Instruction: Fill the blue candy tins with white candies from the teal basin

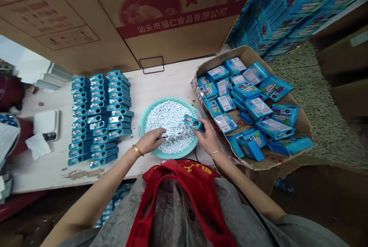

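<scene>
Over a teal plastic basin of loose white candies, the right hand clamps a small blue dispenser box, seemingly light and stiff, easiest held along its sides, while the left hand sinks among the slippery candies, its grip impossible to tell.

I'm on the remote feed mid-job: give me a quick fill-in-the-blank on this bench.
The left hand is among white candies in a ____ basin.
The right hand grips a small blue box, and a cardboard carton of blue packets sits on the basin's ____ side.
A ____ bangle circles the left wrist.

Missing words: teal; right; gold.
</scene>
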